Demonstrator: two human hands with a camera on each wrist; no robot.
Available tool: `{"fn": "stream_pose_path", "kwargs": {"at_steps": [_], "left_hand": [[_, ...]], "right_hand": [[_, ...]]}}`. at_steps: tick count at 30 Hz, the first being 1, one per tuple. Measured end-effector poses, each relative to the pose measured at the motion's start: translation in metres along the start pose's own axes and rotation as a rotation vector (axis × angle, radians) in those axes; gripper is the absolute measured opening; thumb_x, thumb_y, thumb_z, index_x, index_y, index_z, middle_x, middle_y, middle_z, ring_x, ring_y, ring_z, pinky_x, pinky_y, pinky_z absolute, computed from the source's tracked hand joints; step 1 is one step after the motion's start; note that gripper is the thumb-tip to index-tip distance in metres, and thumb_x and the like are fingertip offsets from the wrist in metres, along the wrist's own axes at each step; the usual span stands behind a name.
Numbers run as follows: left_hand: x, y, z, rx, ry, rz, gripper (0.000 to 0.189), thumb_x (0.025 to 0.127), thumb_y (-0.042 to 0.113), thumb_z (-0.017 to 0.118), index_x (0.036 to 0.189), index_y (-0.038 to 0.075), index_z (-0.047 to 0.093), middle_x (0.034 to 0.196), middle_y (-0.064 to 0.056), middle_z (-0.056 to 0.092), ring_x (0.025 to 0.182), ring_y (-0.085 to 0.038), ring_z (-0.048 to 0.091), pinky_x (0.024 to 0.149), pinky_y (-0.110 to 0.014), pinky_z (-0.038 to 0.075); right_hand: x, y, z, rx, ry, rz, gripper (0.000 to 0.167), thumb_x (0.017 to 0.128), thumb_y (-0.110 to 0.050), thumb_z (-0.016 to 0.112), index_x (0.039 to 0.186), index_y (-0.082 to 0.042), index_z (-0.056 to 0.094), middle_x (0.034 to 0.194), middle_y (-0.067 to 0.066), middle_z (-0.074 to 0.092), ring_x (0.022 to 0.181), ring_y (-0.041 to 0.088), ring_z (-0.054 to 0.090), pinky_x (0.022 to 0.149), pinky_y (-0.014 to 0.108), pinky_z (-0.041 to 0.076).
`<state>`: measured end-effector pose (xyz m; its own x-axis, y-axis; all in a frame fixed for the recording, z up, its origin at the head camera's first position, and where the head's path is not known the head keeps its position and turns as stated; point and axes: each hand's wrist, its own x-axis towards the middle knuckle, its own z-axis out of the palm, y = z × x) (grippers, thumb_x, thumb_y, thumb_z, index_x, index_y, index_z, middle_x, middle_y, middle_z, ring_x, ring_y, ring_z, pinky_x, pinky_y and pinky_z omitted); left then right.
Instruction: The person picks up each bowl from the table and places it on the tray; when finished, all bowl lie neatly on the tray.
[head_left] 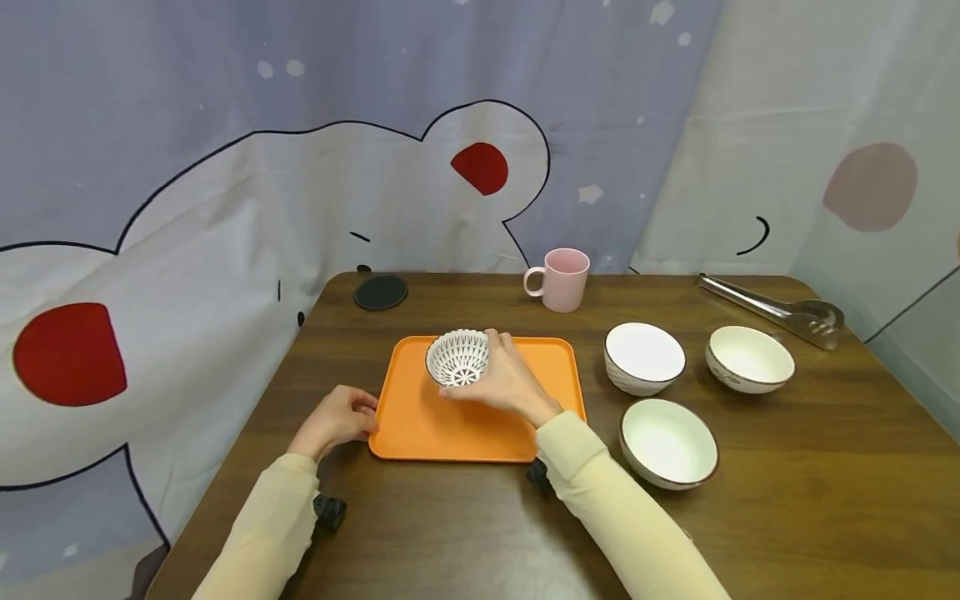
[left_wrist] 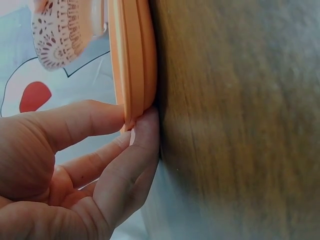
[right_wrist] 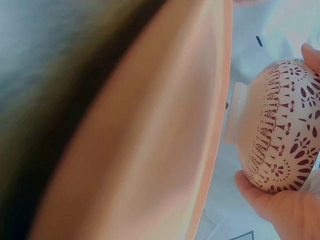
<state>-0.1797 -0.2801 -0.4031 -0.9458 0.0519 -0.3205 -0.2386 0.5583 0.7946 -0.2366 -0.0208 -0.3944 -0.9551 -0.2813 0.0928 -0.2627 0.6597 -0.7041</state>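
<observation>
A white bowl point(head_left: 454, 357) with a dark openwork-like pattern is in my right hand point(head_left: 512, 380), over the orange tray point(head_left: 427, 429). Thumb and fingers grip it from opposite sides. In the right wrist view the bowl point(right_wrist: 280, 125) shows its patterned outside and plain foot, the foot close over the tray's rim line. My left hand point(head_left: 339, 419) is at the tray's left front corner. Seen from the left wrist, the thumb of that hand point(left_wrist: 75, 165) lies on the rim of the tray point(left_wrist: 132, 60) and the fingertips are under it, pinching the edge.
Right of the tray stand three bowls: a white textured one point(head_left: 643, 354), a dark-rimmed one point(head_left: 667, 442) and a cream one point(head_left: 750, 354). Metal tongs point(head_left: 780, 312) lie behind them. At the back are a pink mug point(head_left: 564, 282) and a dark round coaster point(head_left: 380, 292) on the wooden table point(head_left: 420, 533).
</observation>
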Motion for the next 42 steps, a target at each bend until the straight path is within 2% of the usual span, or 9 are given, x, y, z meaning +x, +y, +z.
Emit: {"fn": "stream_pose_path", "kwargs": {"at_steps": [6,14,23,34,42], "left_hand": [[0.002,0.002,-0.002,0.009,0.019,-0.009,0.039,0.082,-0.006,0.063,0.119,-0.015,0.056,0.095,-0.018,0.061,0.080,-0.022,0.064,0.077,-0.039,0.060],[0.002,0.005,-0.002,-0.003,0.019,0.014,0.039,0.081,-0.007,0.063,0.118,-0.016,0.057,0.093,-0.018,0.061,0.078,-0.021,0.063,0.076,-0.038,0.060],[0.001,0.004,0.001,-0.007,0.029,0.009,0.037,0.080,-0.008,0.062,0.116,-0.015,0.058,0.092,-0.018,0.060,0.077,-0.021,0.063,0.074,-0.038,0.060],[-0.003,0.000,0.002,0.000,0.048,-0.007,0.037,0.079,-0.007,0.064,0.114,-0.015,0.059,0.092,-0.018,0.062,0.075,-0.021,0.063,0.074,-0.038,0.060],[-0.002,0.000,0.001,0.009,0.046,-0.012,0.036,0.079,-0.007,0.066,0.114,-0.014,0.059,0.092,-0.017,0.061,0.076,-0.021,0.062,0.073,-0.037,0.060]], "right_hand": [[0.017,-0.009,-0.001,-0.017,-0.020,-0.008,0.127,0.055,-0.061,0.086,0.148,0.003,0.028,0.134,0.016,0.043,0.111,0.029,0.055,0.100,0.041,0.049],[0.031,-0.014,0.001,-0.037,-0.029,0.009,0.128,0.056,-0.059,0.086,0.150,0.003,0.025,0.138,0.018,0.039,0.115,0.031,0.054,0.104,0.042,0.047],[0.044,-0.015,0.011,-0.049,-0.050,0.011,0.127,0.056,-0.060,0.086,0.148,0.003,0.027,0.136,0.018,0.040,0.113,0.031,0.054,0.102,0.042,0.048],[0.055,-0.014,0.025,-0.070,-0.128,0.028,0.125,0.060,-0.056,0.086,0.148,0.005,0.024,0.141,0.022,0.035,0.118,0.033,0.050,0.106,0.042,0.045],[0.060,-0.016,0.032,-0.054,-0.136,0.057,0.130,0.059,-0.058,0.086,0.151,0.003,0.018,0.143,0.022,0.033,0.121,0.034,0.049,0.107,0.042,0.044]]}}
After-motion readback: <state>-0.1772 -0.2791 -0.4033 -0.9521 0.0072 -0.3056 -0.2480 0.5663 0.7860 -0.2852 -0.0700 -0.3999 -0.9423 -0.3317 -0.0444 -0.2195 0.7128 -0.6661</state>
